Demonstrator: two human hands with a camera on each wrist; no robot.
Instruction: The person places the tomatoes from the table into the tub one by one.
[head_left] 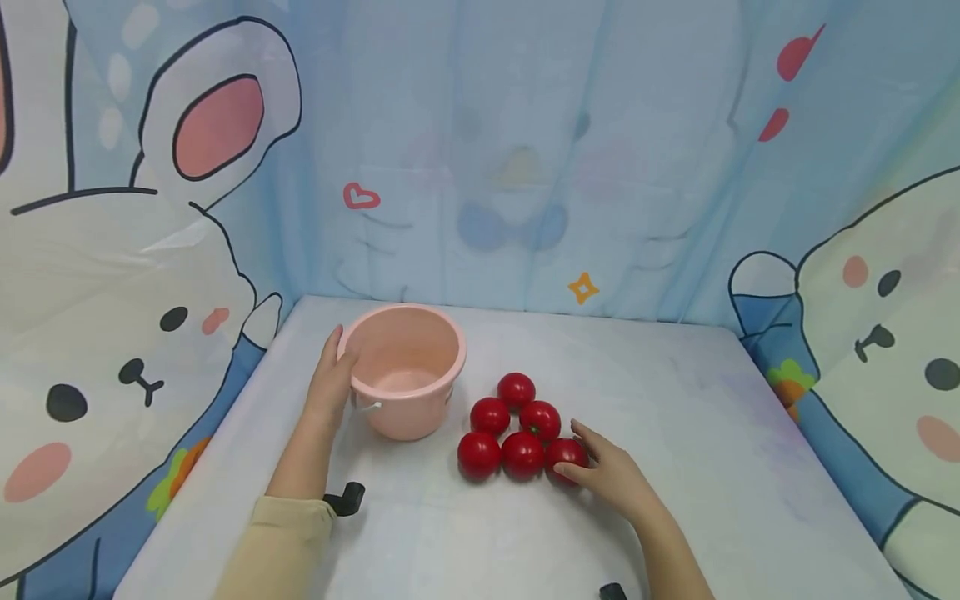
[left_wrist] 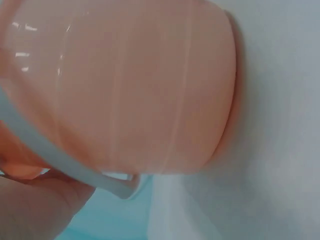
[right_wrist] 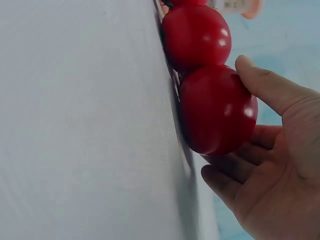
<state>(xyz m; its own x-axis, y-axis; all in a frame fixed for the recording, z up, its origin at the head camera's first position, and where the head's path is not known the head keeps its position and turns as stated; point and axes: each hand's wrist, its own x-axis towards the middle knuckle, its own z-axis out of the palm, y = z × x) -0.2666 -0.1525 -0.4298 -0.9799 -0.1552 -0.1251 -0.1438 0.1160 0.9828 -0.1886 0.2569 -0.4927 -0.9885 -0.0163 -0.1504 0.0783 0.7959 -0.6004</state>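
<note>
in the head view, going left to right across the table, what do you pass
left hand on the bucket's side → pink bucket → cluster of six red tomatoes → right hand, fingers round the rightmost tomato

6 tomatoes (head_left: 522,454), 1 pink bucket (head_left: 405,371).

upright pink bucket (head_left: 405,367) beside red tomatoes (head_left: 521,425)

L hand (head_left: 330,379) flat, fingers straight; R hand (head_left: 611,475) fingers curled, gripping.
</note>
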